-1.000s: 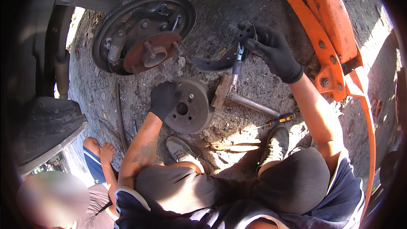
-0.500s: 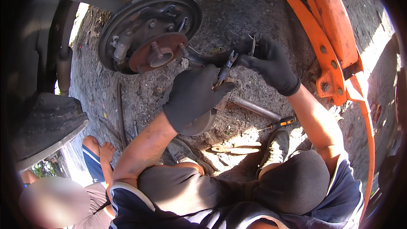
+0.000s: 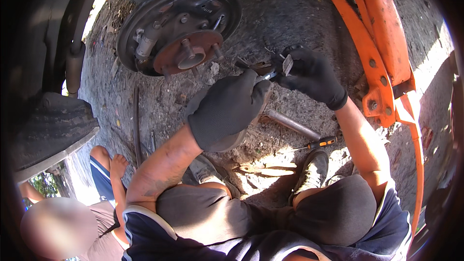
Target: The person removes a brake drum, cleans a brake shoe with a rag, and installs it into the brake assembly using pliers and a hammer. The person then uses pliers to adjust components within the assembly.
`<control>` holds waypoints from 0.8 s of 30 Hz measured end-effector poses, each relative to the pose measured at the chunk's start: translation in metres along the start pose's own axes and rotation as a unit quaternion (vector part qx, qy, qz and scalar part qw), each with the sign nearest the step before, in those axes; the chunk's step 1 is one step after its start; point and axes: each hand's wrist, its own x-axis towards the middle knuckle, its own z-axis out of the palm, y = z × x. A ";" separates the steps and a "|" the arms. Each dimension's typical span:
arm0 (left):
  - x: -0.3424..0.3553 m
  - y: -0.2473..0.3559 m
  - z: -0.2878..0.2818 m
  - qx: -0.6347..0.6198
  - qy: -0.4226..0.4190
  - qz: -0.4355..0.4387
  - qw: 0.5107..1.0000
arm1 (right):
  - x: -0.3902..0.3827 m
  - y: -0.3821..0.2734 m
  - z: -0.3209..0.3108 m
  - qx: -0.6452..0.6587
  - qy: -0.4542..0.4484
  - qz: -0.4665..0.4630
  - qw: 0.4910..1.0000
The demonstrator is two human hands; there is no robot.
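My gloved left hand [image 3: 227, 108] is closed around a silvery threaded adjuster [image 3: 267, 76], much of it hidden by the fingers. Just right of it, my gloved right hand [image 3: 309, 75] grips a dark brake shoe [image 3: 287, 65], which extends left beneath the adjuster. Above, the brake backing plate [image 3: 145, 14] carries a rusty hub flange [image 3: 208, 43] with studs. A dark brake drum [image 3: 195, 101] lies on the ground, mostly hidden behind my left hand. A hammer's steel handle [image 3: 292, 123] lies below my hands.
An orange floor jack [image 3: 386, 34] stands at right. A screwdriver [image 3: 322, 142] and pliers [image 3: 266, 169] lie by my feet [image 3: 309, 171]; a bar [image 3: 137, 125] lies left. A person [image 3: 106, 222] sits at lower left, beside the vehicle's underside [image 3: 53, 130].
My left hand has left the drum and moved up and right onto the adjuster. My right hand has shifted slightly down, turning the shoe and adjuster.
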 end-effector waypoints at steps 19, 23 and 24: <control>-0.007 -0.006 0.016 0.135 0.053 -0.006 0.989 | 0.006 0.006 0.024 -0.165 0.048 0.011 0.985; -0.016 -0.015 0.031 0.099 -0.040 -0.041 0.993 | 0.006 0.025 0.020 -0.072 0.053 0.058 0.994; -0.016 -0.012 0.037 0.138 -0.058 -0.043 0.988 | 0.006 0.029 0.019 -0.083 0.059 0.062 0.993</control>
